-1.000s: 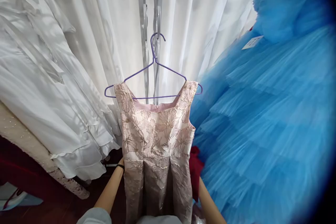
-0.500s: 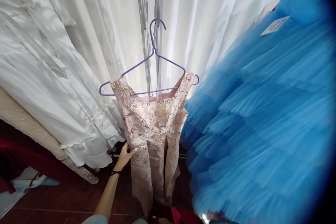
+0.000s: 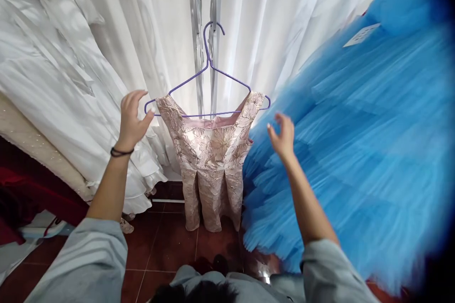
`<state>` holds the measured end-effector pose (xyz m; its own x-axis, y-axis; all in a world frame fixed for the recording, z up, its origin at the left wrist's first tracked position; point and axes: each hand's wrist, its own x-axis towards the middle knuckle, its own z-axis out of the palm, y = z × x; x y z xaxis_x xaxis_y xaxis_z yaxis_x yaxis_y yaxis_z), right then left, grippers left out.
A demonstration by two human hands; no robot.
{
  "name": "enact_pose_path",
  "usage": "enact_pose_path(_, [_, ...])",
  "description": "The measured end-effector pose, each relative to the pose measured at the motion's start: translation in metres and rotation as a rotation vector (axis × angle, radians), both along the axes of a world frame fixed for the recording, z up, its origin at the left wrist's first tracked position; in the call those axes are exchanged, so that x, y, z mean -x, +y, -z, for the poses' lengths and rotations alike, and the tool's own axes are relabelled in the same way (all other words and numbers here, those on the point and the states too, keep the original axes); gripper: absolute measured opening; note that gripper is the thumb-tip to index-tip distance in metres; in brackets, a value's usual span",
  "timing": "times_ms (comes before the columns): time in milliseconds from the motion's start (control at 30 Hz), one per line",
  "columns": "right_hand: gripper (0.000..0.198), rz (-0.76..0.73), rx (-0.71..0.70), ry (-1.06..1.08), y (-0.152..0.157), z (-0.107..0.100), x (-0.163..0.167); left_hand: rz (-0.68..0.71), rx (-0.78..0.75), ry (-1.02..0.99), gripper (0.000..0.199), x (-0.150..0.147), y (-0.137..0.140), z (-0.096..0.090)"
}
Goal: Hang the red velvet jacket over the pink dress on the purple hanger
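Left grip (image 3: 132,123) is open, fingers curved and thumb out, right by the end of the purple hanger (image 3: 190,78), just left of the pink floral dress (image 3: 213,147). Honestly can't tell if the thumb touches the wire. Right grip (image 3: 283,135) is open too, fingers loosely curled, near the dress on its right side. The dress hangs upright, straps over the hanger, whose hook is up at some metal rails (image 3: 213,0) above the dress. White curtain (image 3: 241,33) behind the dress, white ruffly clothes (image 3: 60,66) off to its left, and a huge blue tulle gown (image 3: 330,151) on its right, with a white tag (image 3: 361,35). Dark red tile floor (image 3: 167,241) sits below the dress hem. Oh, and there's a black band (image 3: 122,152) on the left wrist.
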<state>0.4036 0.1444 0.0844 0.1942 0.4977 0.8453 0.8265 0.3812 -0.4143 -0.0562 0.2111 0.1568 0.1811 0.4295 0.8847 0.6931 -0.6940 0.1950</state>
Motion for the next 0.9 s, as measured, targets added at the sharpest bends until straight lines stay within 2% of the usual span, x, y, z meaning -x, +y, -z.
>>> enact_pose_path(33, [0.051, -0.03, 0.004, 0.003, 0.013, -0.02, -0.005, 0.032, 0.017, 0.068, 0.048, -0.004, 0.01, -0.016])
enact_pose_path(100, [0.052, -0.146, 0.064, -0.019, 0.04, -0.059, -0.009, 0.107, 0.157, 0.134, 0.041, -0.015, 0.025, -0.034])
enact_pose_path(167, [0.037, -0.251, 0.155, -0.069, 0.061, -0.087, -0.007, 0.137, 0.304, 0.132, 0.032, -0.024, 0.033, -0.037])
enact_pose_path(267, [0.033, -0.308, 0.193, -0.094, 0.07, -0.099, -0.006, 0.153, 0.379, -0.008, 0.036, -0.029, 0.033, -0.029])
enact_pose_path(367, [0.038, -0.304, 0.155, 0.017, 0.061, -0.086, -0.017, 0.235, 0.491, -0.338, 0.025, -0.024, 0.033, -0.017])
enact_pose_path(467, [0.049, -0.34, 0.193, 0.164, 0.047, -0.069, -0.031, 0.256, 0.574, -0.545, 0.024, -0.015, 0.035, -0.001])
enact_pose_path(533, [0.054, -0.398, 0.194, 0.264, 0.039, -0.06, -0.032, 0.27, 0.582, -0.729, 0.028, -0.01, 0.035, 0.012])
enact_pose_path(667, [0.055, -0.435, 0.069, 0.476, 0.033, -0.043, -0.014, 0.317, 0.507, -1.17, 0.029, -0.011, 0.033, 0.048])
enact_pose_path(733, [0.054, -0.396, 0.038, 0.573, 0.035, -0.028, -0.003, 0.325, 0.486, -1.291, 0.027, -0.017, 0.029, 0.073])
enact_pose_path(800, [0.052, -0.349, 0.045, 0.677, 0.035, -0.003, 0.01, 0.293, 0.539, -1.333, 0.031, -0.027, 0.021, 0.107])
enact_pose_path(900, [0.048, -0.338, 0.116, 0.871, 0.023, 0.057, 0.039, 0.159, 0.705, -1.276, 0.043, -0.053, -0.002, 0.171])
